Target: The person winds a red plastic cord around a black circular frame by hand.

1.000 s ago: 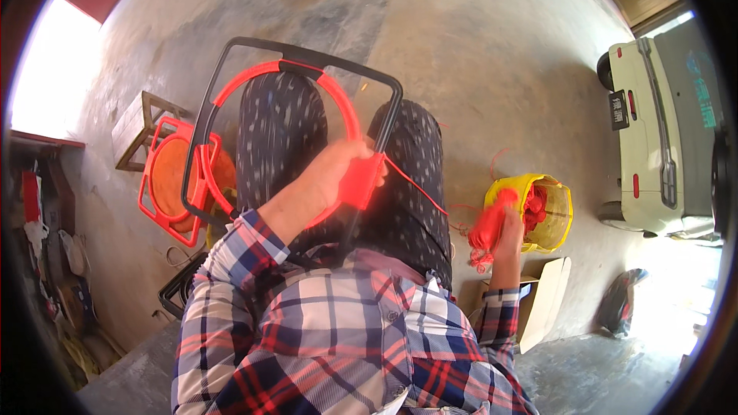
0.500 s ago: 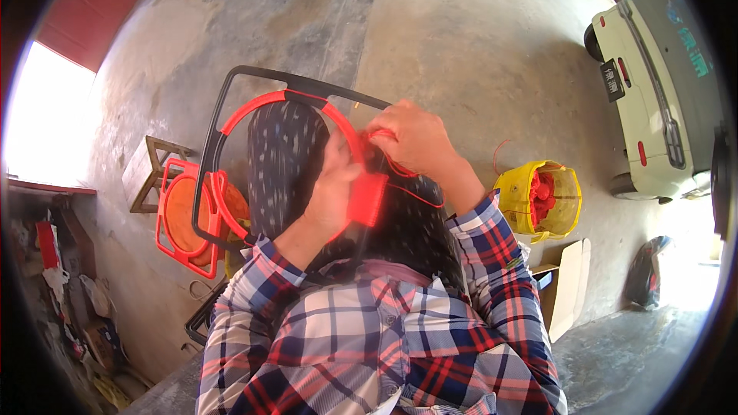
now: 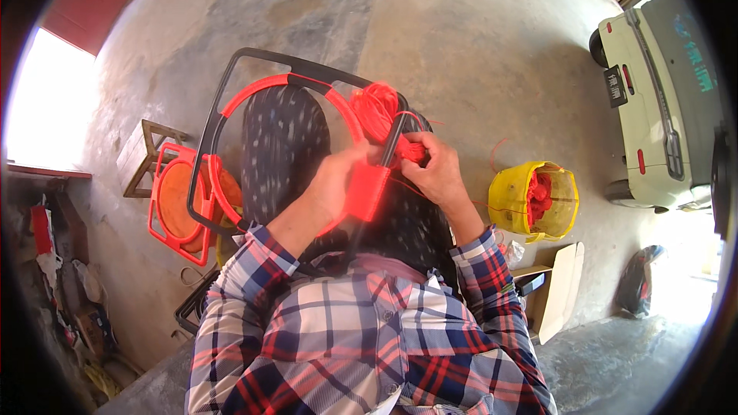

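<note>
A black frame [image 3: 231, 92] with a red plastic ring [image 3: 254, 91] inside it rests across my lap. My left hand [image 3: 338, 180] grips the red handle block [image 3: 367, 190] on the ring's near right side. My right hand [image 3: 437, 169] pinches a bundle of red string [image 3: 378, 111] against the frame's right bar. A thin red strand runs from there toward a yellow bucket [image 3: 509, 200] on the floor at my right, which holds more red string [image 3: 540, 194].
Stacked orange-red reels [image 3: 178, 207] and a wooden stool [image 3: 142, 155] stand at my left. A cardboard box [image 3: 560, 292] lies by my right knee. A pale green vehicle [image 3: 653, 107] is parked at the far right on the concrete floor.
My right hand came up from the yellow bucket with red string and now holds it at the frame beside my left hand. The bundle on the frame has appeared.
</note>
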A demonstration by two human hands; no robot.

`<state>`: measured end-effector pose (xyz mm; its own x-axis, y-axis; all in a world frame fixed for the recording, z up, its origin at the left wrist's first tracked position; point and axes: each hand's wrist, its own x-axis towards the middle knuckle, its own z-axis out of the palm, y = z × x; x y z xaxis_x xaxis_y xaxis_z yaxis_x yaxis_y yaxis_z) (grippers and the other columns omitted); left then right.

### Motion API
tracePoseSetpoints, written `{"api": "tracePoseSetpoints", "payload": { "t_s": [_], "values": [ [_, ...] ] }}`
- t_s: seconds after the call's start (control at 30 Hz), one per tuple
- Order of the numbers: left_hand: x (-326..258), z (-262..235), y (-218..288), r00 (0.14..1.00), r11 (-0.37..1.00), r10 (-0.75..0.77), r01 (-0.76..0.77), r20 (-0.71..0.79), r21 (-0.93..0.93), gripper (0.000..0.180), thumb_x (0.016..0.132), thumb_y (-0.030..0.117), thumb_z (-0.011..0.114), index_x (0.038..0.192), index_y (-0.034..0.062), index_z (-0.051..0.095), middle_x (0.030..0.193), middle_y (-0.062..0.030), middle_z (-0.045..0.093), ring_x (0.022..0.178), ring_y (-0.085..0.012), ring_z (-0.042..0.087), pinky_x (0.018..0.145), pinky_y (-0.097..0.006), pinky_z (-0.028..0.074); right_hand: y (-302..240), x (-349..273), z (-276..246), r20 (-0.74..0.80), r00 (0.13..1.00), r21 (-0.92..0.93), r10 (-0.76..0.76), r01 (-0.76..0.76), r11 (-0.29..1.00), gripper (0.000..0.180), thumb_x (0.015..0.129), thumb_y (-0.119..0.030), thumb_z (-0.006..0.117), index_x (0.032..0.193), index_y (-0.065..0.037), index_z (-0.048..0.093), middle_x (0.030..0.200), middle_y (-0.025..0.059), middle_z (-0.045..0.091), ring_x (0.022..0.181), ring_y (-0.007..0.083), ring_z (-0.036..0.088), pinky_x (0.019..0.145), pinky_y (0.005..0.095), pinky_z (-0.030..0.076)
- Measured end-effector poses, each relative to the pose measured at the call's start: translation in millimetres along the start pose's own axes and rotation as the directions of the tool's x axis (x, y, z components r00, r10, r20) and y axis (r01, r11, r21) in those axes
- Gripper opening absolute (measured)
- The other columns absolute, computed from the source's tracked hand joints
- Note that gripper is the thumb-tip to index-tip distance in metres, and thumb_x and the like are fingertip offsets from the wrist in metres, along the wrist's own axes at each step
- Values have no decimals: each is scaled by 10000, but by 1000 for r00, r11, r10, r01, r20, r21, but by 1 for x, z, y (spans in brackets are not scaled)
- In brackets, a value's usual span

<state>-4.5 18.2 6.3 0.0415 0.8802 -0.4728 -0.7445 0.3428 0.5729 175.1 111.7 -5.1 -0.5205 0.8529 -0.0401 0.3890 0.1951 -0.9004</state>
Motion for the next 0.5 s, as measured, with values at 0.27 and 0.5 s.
{"api": "tracePoseSetpoints", "payload": {
  "t_s": [0.27, 0.5],
  "values": [
    [-3, 9, 10, 991, 948, -127, 133, -39, 288, 183, 893, 138, 634, 1021, 9, 616, 897, -153, 675, 744, -229, 667, 708, -353, 549, -4, -65, -69, -100, 994, 932, 34, 82, 352, 425, 811, -216, 557, 1197, -40, 548, 1064, 157, 632, 1024, 244, 600, 951, 405, 447],
    [-5, 4, 13, 988, 948, -91, 123, -122, 293, 191, 909, 161, 619, 1010, -2, 615, 871, -156, 674, 721, -234, 668, 672, -355, 548, -32, -169, -139, 63, 932, 996, -356, -36, 84, 391, 946, -364, 517, 1142, -73, 345, 568, 93, 552, 398, 205, 473, 457, 407, 408]
  ]
}}
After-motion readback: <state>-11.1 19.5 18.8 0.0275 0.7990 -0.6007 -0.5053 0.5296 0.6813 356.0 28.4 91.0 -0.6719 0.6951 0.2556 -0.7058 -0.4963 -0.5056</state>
